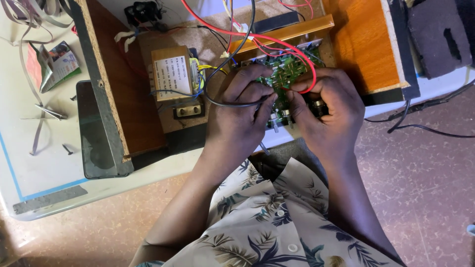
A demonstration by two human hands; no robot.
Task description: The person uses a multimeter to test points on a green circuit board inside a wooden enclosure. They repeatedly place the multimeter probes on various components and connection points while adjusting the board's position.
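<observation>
White table (44,163) fills the left and lower-left of the frame, its edge running toward centre; brown speckled floor to the right.

Open wooden cabinet (366,44) lies across the top centre and right, chipboard inner faces showing. A dark panel (96,133) leans off its left wall.

Inside, upper centre-left: a transformer (175,74) with a white label, bolted to the cabinet floor.

Green circuit board (287,74), centre of frame, sits at the cabinet's front lip with knob shafts pointing down toward the person. Both hands are on it.

Left hand (237,118): fingers curled, thumb and forefinger closed on the board's lower edge; a black cable (222,101) loops across the knuckles.

Right hand (326,109): fingertips pressed together at the board's centre, pinching next to a red wire (297,49) that arcs over it. Whether it grips the wire or a component, cannot tell.

Small items: screws and metal strips (49,113), left of frame.

Judgement: step in hand is board-level work — seating or freeing the board. Next move likely calls for a steady left hold while the right works finely, keeping the wires clear.
</observation>
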